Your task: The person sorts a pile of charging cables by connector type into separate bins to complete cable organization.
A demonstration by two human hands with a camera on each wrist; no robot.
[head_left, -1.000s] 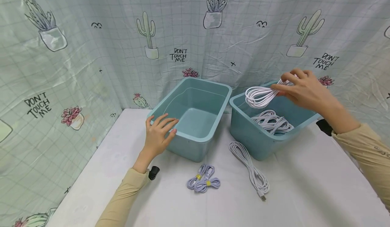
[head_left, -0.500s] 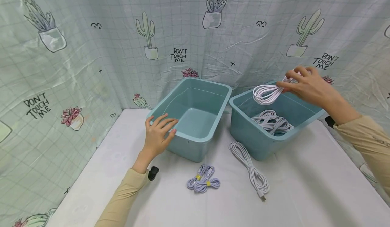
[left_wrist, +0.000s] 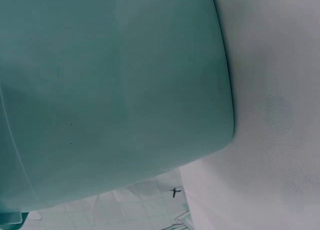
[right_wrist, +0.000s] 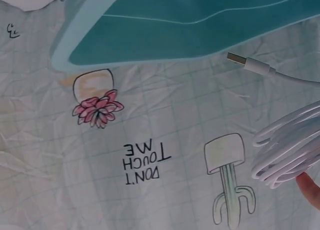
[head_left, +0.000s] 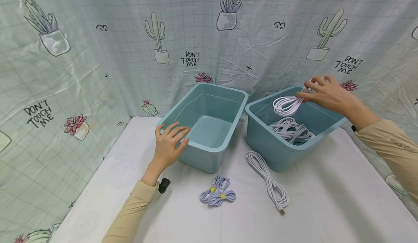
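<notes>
Above the right teal bin (head_left: 266,143), my right hand (head_left: 330,94) grips a coiled white USB cable (head_left: 288,105) between thumb and fingers. One loop end hangs toward the bin's left side. In the right wrist view the cable's USB plug (right_wrist: 245,62) sticks out beside the coil, and one fingertip (right_wrist: 309,190) shows. More coiled white cables (head_left: 292,130) lie inside this bin. My left hand (head_left: 169,145) rests at the near-left rim of the left teal bin (head_left: 199,159), fingers spread and holding nothing. The left wrist view shows just that bin's outer wall (left_wrist: 125,100).
A long bundled white USB cable (head_left: 267,181) lies on the white table (head_left: 254,225) in front of the right bin. Left of it are small lilac cables (head_left: 218,192) with yellow ties. A cactus-print curtain (head_left: 209,36) hangs behind the bins.
My right hand has moved slightly to the right with the white cable, rising and then lowering a little. My left hand has stayed in place.
</notes>
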